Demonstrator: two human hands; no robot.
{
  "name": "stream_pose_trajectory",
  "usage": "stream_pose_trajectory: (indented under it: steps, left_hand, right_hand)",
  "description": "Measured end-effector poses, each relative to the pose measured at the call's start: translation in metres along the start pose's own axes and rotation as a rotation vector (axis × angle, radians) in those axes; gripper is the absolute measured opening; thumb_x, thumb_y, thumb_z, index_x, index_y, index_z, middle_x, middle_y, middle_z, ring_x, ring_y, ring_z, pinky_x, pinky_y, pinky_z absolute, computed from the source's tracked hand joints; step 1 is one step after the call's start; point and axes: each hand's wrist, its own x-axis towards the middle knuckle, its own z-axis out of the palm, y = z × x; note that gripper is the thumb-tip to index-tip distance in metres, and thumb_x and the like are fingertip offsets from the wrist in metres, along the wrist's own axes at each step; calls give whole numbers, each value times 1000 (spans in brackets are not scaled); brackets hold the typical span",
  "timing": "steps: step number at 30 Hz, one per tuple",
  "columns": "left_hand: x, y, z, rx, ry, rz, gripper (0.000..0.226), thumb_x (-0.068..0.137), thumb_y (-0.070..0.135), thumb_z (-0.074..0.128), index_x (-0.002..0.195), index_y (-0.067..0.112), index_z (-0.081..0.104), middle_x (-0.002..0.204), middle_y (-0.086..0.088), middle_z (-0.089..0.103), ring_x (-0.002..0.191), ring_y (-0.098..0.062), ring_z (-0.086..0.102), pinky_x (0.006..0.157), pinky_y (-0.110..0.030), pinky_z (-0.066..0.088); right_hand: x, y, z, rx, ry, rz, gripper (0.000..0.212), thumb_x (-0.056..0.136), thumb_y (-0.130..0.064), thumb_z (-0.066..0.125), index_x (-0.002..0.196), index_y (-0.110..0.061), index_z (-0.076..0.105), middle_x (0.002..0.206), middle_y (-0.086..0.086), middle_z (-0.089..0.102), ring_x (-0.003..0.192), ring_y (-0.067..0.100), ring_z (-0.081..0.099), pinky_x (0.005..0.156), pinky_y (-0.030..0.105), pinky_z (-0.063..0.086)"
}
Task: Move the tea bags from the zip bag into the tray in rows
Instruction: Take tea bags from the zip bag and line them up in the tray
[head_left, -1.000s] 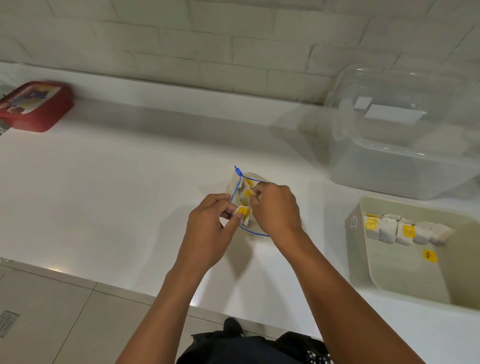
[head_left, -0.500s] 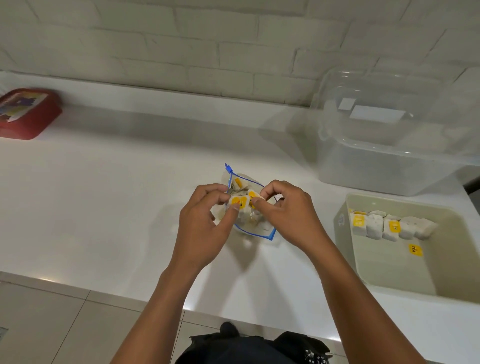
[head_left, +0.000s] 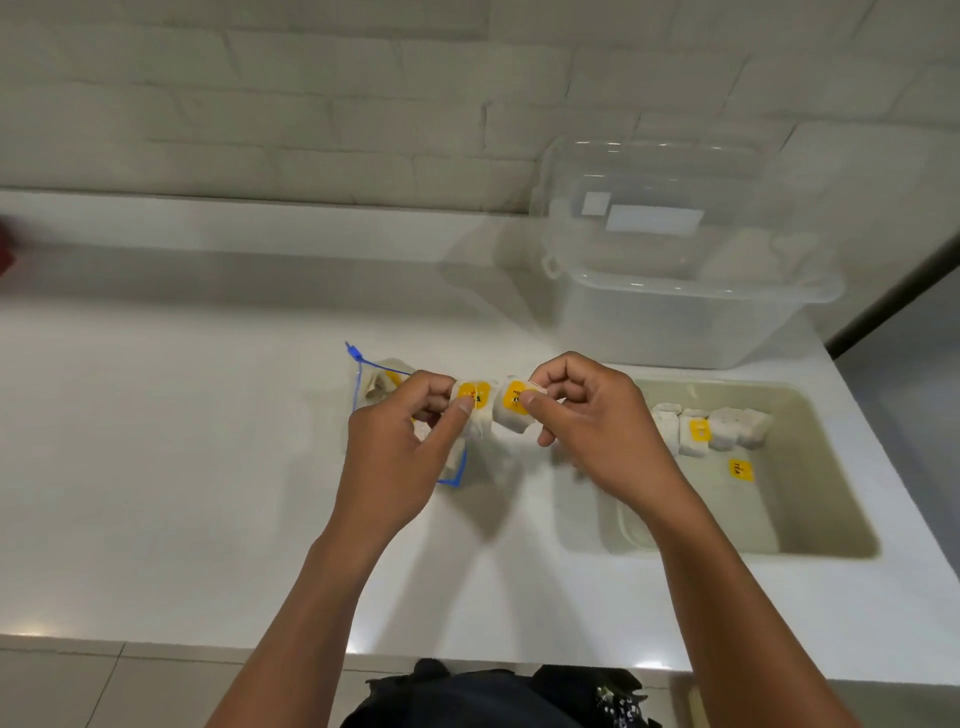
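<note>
My left hand (head_left: 397, 457) pinches a white tea bag with a yellow tag (head_left: 475, 410) above the counter. My right hand (head_left: 597, 426) pinches a second tea bag (head_left: 511, 410) right beside it, the two bags a small gap apart. Behind my left hand lies the clear zip bag with a blue seal (head_left: 374, 379), more tea bags inside it, partly hidden by my fingers. To the right sits the beige tray (head_left: 810, 467), with a row of several tea bags (head_left: 711, 428) along its far side and one loose yellow tag (head_left: 741, 469) on its floor.
A clear plastic storage box (head_left: 675, 312) with its lid leaning on the wall stands behind the tray. A red object (head_left: 6, 252) shows at the far left edge. The white counter's front edge (head_left: 208, 639) runs below my forearms, with tiled floor beneath.
Both hands have lifted out of the zip bag and moved right, each now holding its own tea bag. The view has swung right, so the tray is nearer centre.
</note>
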Motion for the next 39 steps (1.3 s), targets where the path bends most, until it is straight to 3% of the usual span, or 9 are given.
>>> stream_pose_trajectory:
  steps: [5, 9, 13, 18, 20, 24, 29, 39]
  left_hand:
    - [4, 22, 52, -15, -104, 45, 4, 93, 22, 69, 91, 22, 66, 71, 10, 68, 57, -1, 54, 54, -8, 34]
    - [6, 34, 98, 27, -194, 89, 5, 94, 25, 68, 92, 22, 65, 73, 12, 68, 68, -4, 60, 56, -8, 35]
    - [6, 44, 141, 56, -319, 115, 2, 95, 22, 67, 94, 22, 65, 76, 14, 68, 70, 1, 61, 60, -5, 36]
    - [4, 41, 181, 178, -387, 130, 10, 95, 33, 65, 90, 27, 58, 80, 16, 67, 78, -2, 64, 70, -21, 50]
    - [1, 39, 191, 212, -397, 132, 13, 94, 34, 65, 88, 28, 55, 79, 15, 66, 76, -4, 64, 70, -27, 52]
    - [-5, 31, 204, 255, -367, 141, 14, 94, 36, 65, 88, 31, 53, 80, 17, 65, 79, -6, 65, 70, -34, 53]
    - [-12, 24, 213, 298, -361, 115, 14, 92, 37, 66, 89, 33, 53, 81, 17, 65, 82, -2, 64, 71, -35, 54]
    - [-13, 21, 219, 330, -358, 79, 12, 91, 40, 64, 90, 35, 54, 83, 19, 65, 85, 2, 62, 71, -32, 54]
  right_hand:
    - [-12, 16, -52, -36, 61, 58, 9, 89, -15, 72, 84, -17, 64, 70, -8, 63, 57, 16, 64, 48, 16, 39]
    - [-20, 40, -99, -124, 109, 125, 11, 87, -22, 73, 82, -21, 64, 70, -1, 67, 67, 29, 63, 56, 29, 43]
    - [-23, 73, -146, -306, 139, 241, 11, 85, -28, 73, 79, -25, 64, 71, -9, 70, 65, 10, 64, 69, 34, 55]
    - [-15, 109, -186, -632, 174, 335, 8, 88, -19, 64, 81, -23, 60, 77, -3, 68, 85, 23, 64, 73, 33, 53]
    - [-12, 121, -192, -752, 170, 380, 6, 90, -13, 58, 93, -17, 61, 91, 6, 67, 91, 28, 60, 71, 31, 49]
    - [-8, 137, -192, -837, 99, 458, 21, 94, -11, 56, 114, -12, 61, 109, 11, 64, 93, 27, 59, 71, 27, 41]
    - [-1, 150, -189, -861, 58, 469, 19, 91, -5, 53, 108, -8, 62, 106, 15, 68, 97, 32, 64, 80, 35, 54]
    - [12, 163, -180, -867, 159, 387, 24, 90, -7, 58, 111, -15, 66, 113, 11, 58, 101, 31, 62, 83, 32, 48]
